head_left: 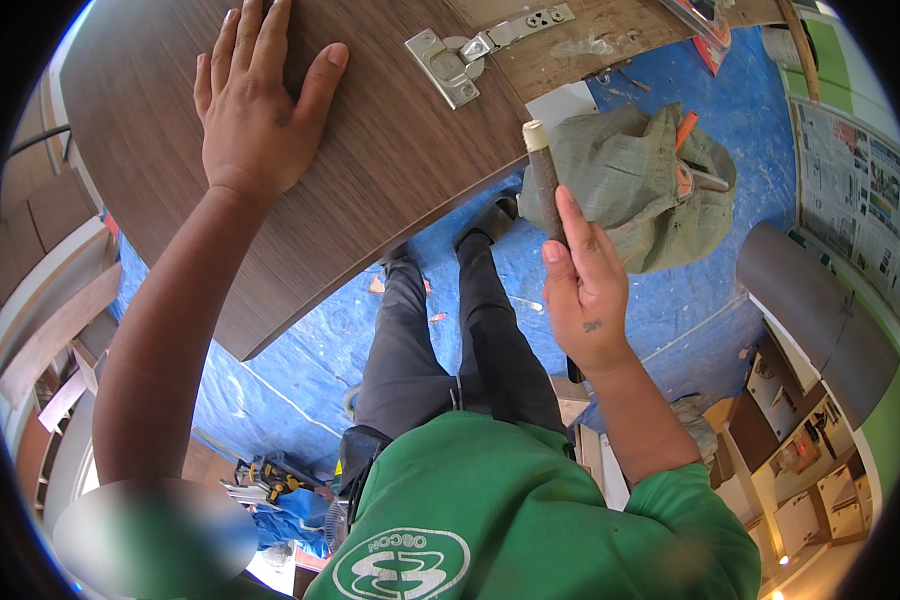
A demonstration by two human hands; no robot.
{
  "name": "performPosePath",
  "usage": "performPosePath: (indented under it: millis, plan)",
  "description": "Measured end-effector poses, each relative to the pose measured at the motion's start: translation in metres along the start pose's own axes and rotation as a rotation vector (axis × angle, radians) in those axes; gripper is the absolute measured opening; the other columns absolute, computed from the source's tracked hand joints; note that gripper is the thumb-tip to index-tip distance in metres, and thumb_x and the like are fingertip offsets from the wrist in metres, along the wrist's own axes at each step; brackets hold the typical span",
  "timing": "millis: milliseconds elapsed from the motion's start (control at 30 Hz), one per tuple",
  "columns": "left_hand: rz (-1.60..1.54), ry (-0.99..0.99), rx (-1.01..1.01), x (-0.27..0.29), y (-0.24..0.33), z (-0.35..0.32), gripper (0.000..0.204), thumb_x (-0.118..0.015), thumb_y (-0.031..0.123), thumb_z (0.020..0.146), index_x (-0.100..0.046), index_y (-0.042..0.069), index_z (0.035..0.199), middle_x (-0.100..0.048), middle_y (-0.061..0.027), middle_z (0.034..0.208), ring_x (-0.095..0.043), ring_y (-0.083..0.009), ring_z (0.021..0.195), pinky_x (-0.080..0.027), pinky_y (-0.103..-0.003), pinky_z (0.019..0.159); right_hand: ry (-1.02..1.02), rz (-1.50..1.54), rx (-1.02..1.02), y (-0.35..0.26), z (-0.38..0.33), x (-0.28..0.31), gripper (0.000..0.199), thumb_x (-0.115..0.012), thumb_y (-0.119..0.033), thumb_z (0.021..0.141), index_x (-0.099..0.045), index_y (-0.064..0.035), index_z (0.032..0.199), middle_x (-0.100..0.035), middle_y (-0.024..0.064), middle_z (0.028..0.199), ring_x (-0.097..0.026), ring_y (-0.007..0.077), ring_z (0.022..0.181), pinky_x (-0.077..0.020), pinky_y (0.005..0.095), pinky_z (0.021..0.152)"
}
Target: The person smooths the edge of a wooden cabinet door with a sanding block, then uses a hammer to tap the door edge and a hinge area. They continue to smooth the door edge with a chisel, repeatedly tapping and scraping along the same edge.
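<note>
One dark rod [543,180] with a pale, rough tip slants up from the person's right hand [590,290], between twelve and one o'clock from the body. That grip is closed on it, thumb against fingers; if it loosens, the rod could slip and scuff the wood panel [370,150] near its tip. At eleven o'clock the left hand [255,125] lies flat on the panel, fingers spread, gripping nothing. I can't see what props the panel, so leaning hard might tip it. A careless knock could bend the metal hinge [450,68] at twelve. Toward one, a bulging sack [605,170] sits on blue sheeting [670,310], whose wrinkles might catch a shoe [488,218].
</note>
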State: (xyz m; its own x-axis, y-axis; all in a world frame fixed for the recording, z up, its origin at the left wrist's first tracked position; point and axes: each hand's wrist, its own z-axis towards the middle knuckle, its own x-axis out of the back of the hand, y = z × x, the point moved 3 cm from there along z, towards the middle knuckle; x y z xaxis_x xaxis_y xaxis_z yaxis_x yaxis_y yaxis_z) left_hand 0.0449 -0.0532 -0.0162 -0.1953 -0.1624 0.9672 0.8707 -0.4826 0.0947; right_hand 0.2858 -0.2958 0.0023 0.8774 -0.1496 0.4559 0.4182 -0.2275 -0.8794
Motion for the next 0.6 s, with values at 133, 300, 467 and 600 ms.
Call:
performPosePath:
  millis: [133,300,467,600]
  plan:
    - [-0.01,-0.004,0.011,-0.002,0.002,0.0,0.075,-0.043,0.067,0.102,-0.042,0.018,0.159,-0.035,-0.011,0.167,-0.025,-0.0278,0.158,-0.01,-0.046,0.13,0.063,-0.11,0.096,0.007,0.014,-0.008,0.052,-0.061,0.001,0.101,-0.053,-0.0058,0.152,-0.053,0.0052,0.084,-0.048,0.0167,0.072,-0.0465,0.0286,0.07]
    - [-0.002,0.007,-0.002,0.0,0.0,-0.001,0.074,-0.044,0.065,0.102,-0.042,0.018,0.159,-0.035,-0.0112,0.167,-0.024,-0.0272,0.158,-0.01,-0.046,0.129,0.169,0.009,0.05,0.004,0.03,-0.014,0.052,-0.061,0.002,0.1,-0.055,-0.0064,0.151,-0.052,0.0049,0.083,-0.048,0.0164,0.072,-0.046,0.0281,0.069]
    - [-0.007,0.006,0.003,-0.001,0.001,-0.001,0.073,-0.044,0.066,0.103,-0.043,0.019,0.159,-0.035,-0.0109,0.168,-0.023,-0.0262,0.159,-0.009,-0.046,0.13,0.155,-0.069,0.104,0.0,-0.005,-0.014,0.052,-0.06,0.002,0.101,-0.054,-0.0073,0.151,-0.055,0.0063,0.085,-0.051,0.0163,0.072,-0.0471,0.0297,0.068]
    - [-0.022,0.024,-0.003,-0.003,-0.001,-0.004,0.073,-0.044,0.066,0.102,-0.044,0.019,0.158,-0.035,-0.0101,0.168,-0.023,-0.0257,0.158,-0.009,-0.046,0.13,0.192,-0.246,0.125,0.003,0.026,-0.018,0.053,-0.06,0.001,0.101,-0.054,-0.0098,0.152,-0.057,0.0076,0.087,-0.053,0.0171,0.073,-0.0479,0.0313,0.069]
